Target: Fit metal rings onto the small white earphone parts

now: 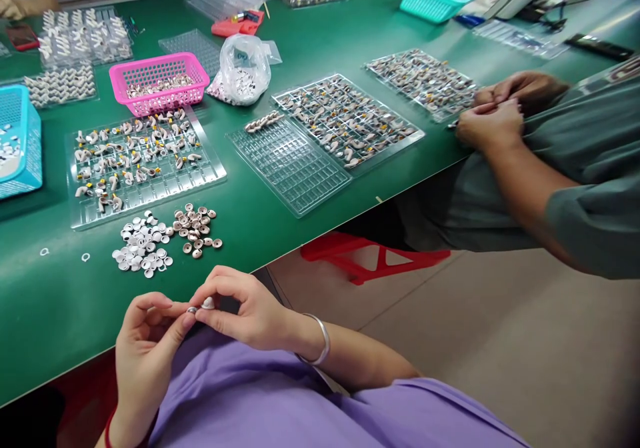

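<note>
My left hand (147, 338) and my right hand (240, 308) meet just off the near edge of the green table (45, 315), over my purple lap. The left fingertips pinch a small ring-like metal piece (192, 310). The right fingertips pinch a small white cap (209, 303) right beside it. The two parts touch or nearly touch. A silver bangle circles my right wrist. On the table in front lie a pile of white caps (141, 248) and a pile of brownish metal caps (197, 229).
A clear tray with several small parts (137, 161) lies behind the piles, below a pink basket (159, 83). An unfilled clear tray (290, 163) and filled trays (347, 118) lie to the right. A co-worker's hands (493, 118) work at the right edge. A blue basket (17, 141) stands left. A red stool (370, 255) stands under the table.
</note>
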A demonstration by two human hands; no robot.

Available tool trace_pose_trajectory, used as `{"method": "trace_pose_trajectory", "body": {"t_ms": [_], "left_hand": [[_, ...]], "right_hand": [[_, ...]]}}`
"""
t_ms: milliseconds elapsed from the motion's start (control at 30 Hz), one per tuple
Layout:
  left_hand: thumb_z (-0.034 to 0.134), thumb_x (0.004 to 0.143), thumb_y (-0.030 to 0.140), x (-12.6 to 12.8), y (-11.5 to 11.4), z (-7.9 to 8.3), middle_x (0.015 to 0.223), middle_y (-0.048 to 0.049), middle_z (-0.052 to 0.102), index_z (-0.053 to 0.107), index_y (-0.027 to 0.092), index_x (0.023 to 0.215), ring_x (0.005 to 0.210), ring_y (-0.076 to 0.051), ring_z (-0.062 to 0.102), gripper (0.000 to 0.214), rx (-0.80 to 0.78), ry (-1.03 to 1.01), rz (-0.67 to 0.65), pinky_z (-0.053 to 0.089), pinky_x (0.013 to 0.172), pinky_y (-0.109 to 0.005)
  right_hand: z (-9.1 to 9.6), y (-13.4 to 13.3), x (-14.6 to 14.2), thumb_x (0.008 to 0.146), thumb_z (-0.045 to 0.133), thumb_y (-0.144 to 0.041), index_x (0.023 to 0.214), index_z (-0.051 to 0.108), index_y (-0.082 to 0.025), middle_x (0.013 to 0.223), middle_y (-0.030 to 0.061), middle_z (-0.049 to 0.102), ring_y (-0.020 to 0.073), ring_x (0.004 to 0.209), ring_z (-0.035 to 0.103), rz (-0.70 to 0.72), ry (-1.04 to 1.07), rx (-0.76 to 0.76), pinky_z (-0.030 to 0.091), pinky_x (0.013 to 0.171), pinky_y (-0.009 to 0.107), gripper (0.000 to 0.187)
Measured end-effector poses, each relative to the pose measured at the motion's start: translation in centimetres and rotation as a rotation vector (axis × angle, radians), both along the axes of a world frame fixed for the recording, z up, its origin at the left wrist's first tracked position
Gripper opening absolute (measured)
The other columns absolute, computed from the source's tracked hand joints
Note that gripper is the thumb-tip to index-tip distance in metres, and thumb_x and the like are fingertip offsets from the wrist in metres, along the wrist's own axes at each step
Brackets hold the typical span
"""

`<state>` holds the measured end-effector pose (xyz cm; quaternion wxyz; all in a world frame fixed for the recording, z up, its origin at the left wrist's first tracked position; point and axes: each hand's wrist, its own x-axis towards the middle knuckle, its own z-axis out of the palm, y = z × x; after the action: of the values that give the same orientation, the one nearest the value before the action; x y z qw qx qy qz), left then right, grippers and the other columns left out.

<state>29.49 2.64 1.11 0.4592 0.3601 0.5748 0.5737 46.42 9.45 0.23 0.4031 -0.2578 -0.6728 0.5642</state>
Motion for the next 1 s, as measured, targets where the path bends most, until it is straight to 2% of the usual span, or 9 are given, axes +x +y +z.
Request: {"method": "trace_pose_trajectory", "body": {"t_ms": [100, 233, 400, 633, 833, 1000], "left_hand": [[0.088, 0.073, 0.028, 0.2, -0.1, -0.1, 0.078, 0.0032, 0.080, 0.062, 0.023, 0.088, 0.074, -0.013, 0.078, 0.030, 0.065, 0.043, 0.001, 0.063, 0.072, -0.017], [0.081, 0.080, 0.017, 0.2, -0.5, -0.3, 0.085, 0.0031, 0.082, 0.065, 0.024, 0.094, 0.080, -0.013, 0.079, 0.022, 0.199, 0.218, -0.004, 0.063, 0.075, -0.016], [0.075, 0.079, 0.001, 0.2, -0.9, -0.7, 0.096, 0.0010, 0.082, 0.065, 0.023, 0.103, 0.085, -0.016, 0.079, 0.033, 0.379, 0.407, 0.009, 0.065, 0.076, -0.023], [0.080, 0.075, 0.003, 0.2, -0.8, -0.4, 0.090, 0.0022, 0.081, 0.066, 0.022, 0.101, 0.078, -0.016, 0.078, 0.035, 0.402, 0.402, 0.063, 0.066, 0.071, -0.026], [0.080, 0.078, 0.008, 0.6, -0.7, 0.1, 0.086, 0.0028, 0.081, 0.064, 0.022, 0.096, 0.077, -0.017, 0.078, 0.028, 0.432, 0.346, 0.043, 0.067, 0.072, -0.029], [0.081, 0.078, 0.011, 1.2, -0.8, -0.3, 0.083, 0.0027, 0.080, 0.063, 0.022, 0.091, 0.074, -0.018, 0.078, 0.025, 0.439, 0.313, 0.070, 0.067, 0.070, -0.030]], "right_hand": [[0.1, -0.1, 0.0, 0.087, 0.070, -0.022, 0.092, 0.071, -0.016, 0.082, 0.0022, 0.063, 0.0120, 0.073, 0.060, -0.012, 0.035, -0.010, 0.051, 0.067, 0.024, 0.007], [0.2, -0.3, 0.0, 0.088, 0.068, -0.022, 0.092, 0.070, -0.017, 0.081, 0.0026, 0.064, 0.0131, 0.075, 0.060, -0.048, 0.027, 0.035, 0.053, 0.070, 0.025, 0.007], [0.0, -0.4, -0.2, 0.090, 0.067, -0.027, 0.090, 0.065, -0.017, 0.080, 0.0033, 0.065, 0.0134, 0.074, 0.061, -0.081, 0.028, 0.097, 0.054, 0.071, 0.027, 0.009], [0.2, -0.4, -0.1, 0.093, 0.063, -0.027, 0.090, 0.066, -0.017, 0.082, 0.0063, 0.068, 0.0141, 0.074, 0.063, -0.052, 0.036, 0.167, 0.056, 0.071, 0.027, 0.011], [-0.3, -0.7, -0.3, 0.094, 0.060, -0.028, 0.089, 0.064, -0.017, 0.081, 0.0066, 0.068, 0.0136, 0.071, 0.061, -0.054, 0.023, 0.229, 0.055, 0.066, 0.025, 0.013], [-0.8, -0.9, -0.5, 0.093, 0.060, -0.025, 0.088, 0.062, -0.018, 0.080, 0.0062, 0.068, 0.0134, 0.071, 0.061, -0.078, 0.077, 0.261, 0.055, 0.066, 0.024, 0.009]]}}
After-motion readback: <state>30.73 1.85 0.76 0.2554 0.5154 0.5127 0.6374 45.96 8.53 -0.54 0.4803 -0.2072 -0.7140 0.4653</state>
